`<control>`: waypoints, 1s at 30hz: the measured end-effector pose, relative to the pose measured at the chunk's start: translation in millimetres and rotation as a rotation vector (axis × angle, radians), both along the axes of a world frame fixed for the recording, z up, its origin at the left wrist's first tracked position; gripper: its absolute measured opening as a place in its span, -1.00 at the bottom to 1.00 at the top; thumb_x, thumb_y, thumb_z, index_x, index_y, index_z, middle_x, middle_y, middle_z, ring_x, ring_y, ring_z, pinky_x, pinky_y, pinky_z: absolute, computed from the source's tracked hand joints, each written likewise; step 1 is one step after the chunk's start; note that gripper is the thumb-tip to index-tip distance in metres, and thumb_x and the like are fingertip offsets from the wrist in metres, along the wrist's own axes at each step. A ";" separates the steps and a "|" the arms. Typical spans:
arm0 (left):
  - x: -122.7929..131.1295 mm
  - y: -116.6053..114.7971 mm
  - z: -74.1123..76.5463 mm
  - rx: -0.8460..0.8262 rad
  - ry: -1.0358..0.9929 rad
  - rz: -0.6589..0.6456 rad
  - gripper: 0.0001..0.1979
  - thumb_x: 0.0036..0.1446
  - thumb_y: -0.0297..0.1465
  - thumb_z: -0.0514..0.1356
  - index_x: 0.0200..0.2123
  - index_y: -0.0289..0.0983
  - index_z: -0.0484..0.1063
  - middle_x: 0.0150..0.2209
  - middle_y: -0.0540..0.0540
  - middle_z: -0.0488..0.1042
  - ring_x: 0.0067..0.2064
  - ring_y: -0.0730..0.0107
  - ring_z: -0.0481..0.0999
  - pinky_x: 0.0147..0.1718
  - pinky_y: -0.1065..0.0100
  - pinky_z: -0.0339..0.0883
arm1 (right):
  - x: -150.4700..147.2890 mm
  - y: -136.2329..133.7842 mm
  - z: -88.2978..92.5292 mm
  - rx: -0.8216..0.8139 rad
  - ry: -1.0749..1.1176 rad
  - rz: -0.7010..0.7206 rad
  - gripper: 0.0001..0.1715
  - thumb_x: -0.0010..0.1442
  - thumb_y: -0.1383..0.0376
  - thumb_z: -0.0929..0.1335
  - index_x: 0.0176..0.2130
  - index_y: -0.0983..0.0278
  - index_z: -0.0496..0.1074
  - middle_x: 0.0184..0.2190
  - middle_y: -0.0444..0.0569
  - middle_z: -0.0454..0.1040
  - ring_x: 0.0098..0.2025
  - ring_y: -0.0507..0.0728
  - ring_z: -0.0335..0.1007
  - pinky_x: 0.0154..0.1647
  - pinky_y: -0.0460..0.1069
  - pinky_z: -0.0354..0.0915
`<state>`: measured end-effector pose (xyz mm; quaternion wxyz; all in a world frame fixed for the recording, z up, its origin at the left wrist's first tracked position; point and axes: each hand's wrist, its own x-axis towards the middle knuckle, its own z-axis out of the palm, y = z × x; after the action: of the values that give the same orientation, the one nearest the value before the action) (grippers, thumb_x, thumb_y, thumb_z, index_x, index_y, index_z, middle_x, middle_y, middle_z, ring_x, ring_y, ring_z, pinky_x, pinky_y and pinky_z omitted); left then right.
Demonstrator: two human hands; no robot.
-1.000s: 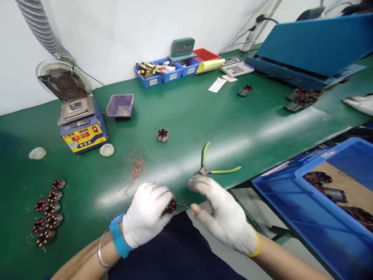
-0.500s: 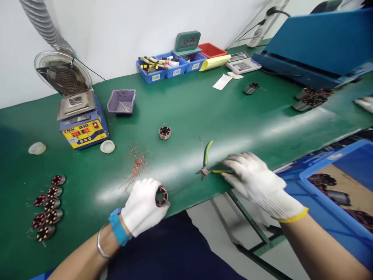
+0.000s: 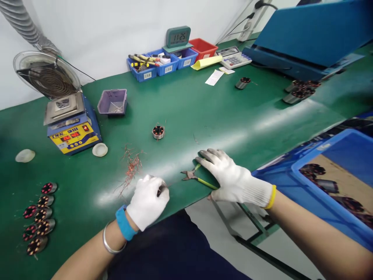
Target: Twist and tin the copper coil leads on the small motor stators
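My left hand [image 3: 149, 201], in a white glove, is closed around a small motor stator [image 3: 160, 190]; only a dark bit of it shows between thumb and fingers. The hand is at the front edge of the green bench. To its right, my gloved right hand [image 3: 225, 175] spans the green handles of the side cutters [image 3: 190, 175], thumb by the lower handle and fingers over the upper one. The cutters' jaws point left and are parted. A tangle of copper wire clippings [image 3: 133, 166] lies just behind my left hand. Another wound stator [image 3: 158, 132] sits farther back.
Several stators [image 3: 43, 214] stand grouped at the left. Behind are a soldering pot unit [image 3: 75, 136], a purple tray [image 3: 125, 105] and blue tool bins [image 3: 145, 74]. A blue crate [image 3: 297, 169] with more stators is at the right, below the bench edge. More stators [image 3: 291, 98] lie far right.
My right hand has moved left over the side cutters; their handles have turned and drawn closer together. My left hand has rolled over, hiding most of the stator. The view has shifted slightly right.
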<state>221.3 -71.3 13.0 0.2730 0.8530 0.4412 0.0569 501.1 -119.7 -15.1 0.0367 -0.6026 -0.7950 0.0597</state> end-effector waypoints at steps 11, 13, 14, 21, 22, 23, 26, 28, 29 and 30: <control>-1.6 8.0 -16.3 -0.036 -0.160 0.091 -0.80 0.18 -0.43 0.07 -0.51 -0.23 0.29 -0.49 0.00 0.35 -0.35 0.33 0.34 -0.30 0.32 0.19 | 30.9 4.1 18.9 -0.223 -0.014 0.008 0.11 -0.31 0.30 0.42 0.26 0.26 0.18 0.29 0.22 0.09 0.30 0.50 -0.03 0.05 0.31 0.30; -1.3 8.0 -16.8 -0.035 -0.158 0.098 -0.81 0.18 -0.43 0.07 -0.50 -0.23 0.29 -0.49 0.00 0.34 -0.34 0.33 0.34 -0.29 0.31 0.19 | 30.8 0.5 21.9 -0.185 0.053 0.049 0.02 -0.22 0.32 0.39 0.26 0.26 0.18 0.25 0.18 0.17 0.28 0.42 0.06 0.08 0.27 0.31; -1.2 7.9 -16.8 -0.036 -0.159 0.102 -0.81 0.19 -0.42 0.07 -0.49 -0.23 0.29 -0.48 -0.01 0.34 -0.34 0.32 0.34 -0.28 0.31 0.19 | 29.5 -1.2 23.1 -0.162 0.080 0.066 -0.03 -0.17 0.33 0.37 0.26 0.26 0.19 0.24 0.16 0.21 0.26 0.39 0.12 0.09 0.24 0.32; -1.5 8.4 -17.0 -0.056 -0.184 0.095 -0.81 0.20 -0.41 0.06 -0.48 -0.23 0.31 -0.48 -0.02 0.37 -0.33 0.30 0.34 -0.23 0.28 0.19 | 31.5 16.8 17.1 -0.189 0.110 -0.115 -0.37 0.07 0.33 0.26 0.15 0.16 0.37 0.00 0.00 0.51 -0.02 0.28 0.47 -0.05 0.14 0.42; -1.4 8.5 -17.2 -0.056 -0.193 0.093 -0.81 0.20 -0.41 0.06 -0.47 -0.23 0.32 -0.48 -0.02 0.38 -0.33 0.30 0.34 -0.23 0.28 0.19 | 34.4 21.9 14.6 -0.202 0.142 -0.180 -0.40 0.10 0.31 0.26 0.14 0.15 0.38 -0.04 -0.02 0.54 -0.07 0.26 0.50 -0.08 0.12 0.43; -1.2 8.6 -17.4 -0.056 -0.202 0.094 -0.81 0.20 -0.42 0.05 -0.47 -0.23 0.32 -0.48 -0.02 0.39 -0.33 0.30 0.34 -0.23 0.28 0.19 | 36.5 25.8 11.8 -0.202 0.178 -0.232 -0.42 0.11 0.30 0.26 0.14 0.14 0.38 -0.07 -0.05 0.55 -0.09 0.26 0.51 -0.10 0.10 0.43; -0.3 8.5 -17.6 -0.048 -0.209 0.099 -0.81 0.20 -0.43 0.06 -0.48 -0.23 0.31 -0.49 -0.01 0.38 -0.35 0.31 0.34 -0.26 0.30 0.19 | 30.4 25.8 1.4 -0.096 0.249 -0.347 -0.52 0.13 0.31 0.26 0.05 0.15 0.44 -0.11 -0.07 0.57 -0.09 0.26 0.52 -0.12 0.08 0.44; 0.4 8.1 -17.7 -0.029 -0.199 0.103 -0.81 0.19 -0.44 0.07 -0.49 -0.23 0.30 -0.51 0.00 0.36 -0.36 0.32 0.34 -0.28 0.31 0.18 | 14.3 15.3 -5.3 0.025 0.263 -0.436 -0.60 0.13 0.33 0.23 -0.05 0.16 0.46 -0.16 -0.06 0.58 -0.14 0.25 0.53 -0.15 0.08 0.45; 0.6 7.9 -17.8 -0.018 -0.193 0.104 -0.81 0.19 -0.44 0.08 -0.50 -0.23 0.30 -0.51 0.00 0.36 -0.36 0.32 0.34 -0.28 0.31 0.18 | 4.1 7.7 -7.3 0.084 0.278 -0.462 -0.61 0.12 0.35 0.22 -0.08 0.16 0.45 -0.18 -0.06 0.58 -0.17 0.24 0.54 -0.17 0.08 0.46; 0.9 7.6 -18.0 -0.008 -0.186 0.105 -0.81 0.19 -0.44 0.08 -0.50 -0.23 0.30 -0.51 0.00 0.36 -0.36 0.33 0.34 -0.29 0.32 0.17 | -6.2 -0.6 -7.7 0.139 0.298 -0.461 -0.61 0.11 0.37 0.21 -0.08 0.16 0.43 -0.18 -0.05 0.57 -0.18 0.22 0.54 -0.18 0.08 0.47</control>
<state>222.2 -63.7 -4.9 0.3127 0.8188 0.4580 0.1485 494.9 -120.3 -22.9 0.2070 -0.7482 -0.6249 0.0832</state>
